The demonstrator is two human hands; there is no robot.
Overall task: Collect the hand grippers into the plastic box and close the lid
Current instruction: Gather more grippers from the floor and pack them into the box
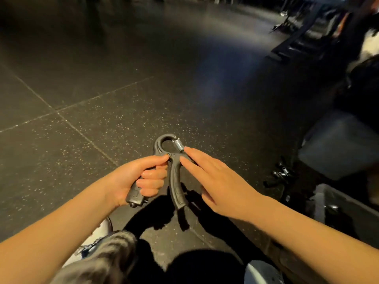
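Head view: left hand [141,179] grips the hand gripper [176,182] over open floor [123,89], right hand [221,181] flat-fingered touching its spring [179,144].

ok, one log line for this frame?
left hand: grips hand gripper handle | right hand: open, fingertips at spring | stage: not yet boxed

Both bare forearms extend forward from the lower corners and converge at centre. The left hand [141,179] has its fingers curled round one handle of a black plastic hand gripper with a steel coil spring [176,182], thumb laid toward the pivot. The right hand [220,181] is palm down, fingers straight, fingertips [187,149] touching the spring end without grasping.
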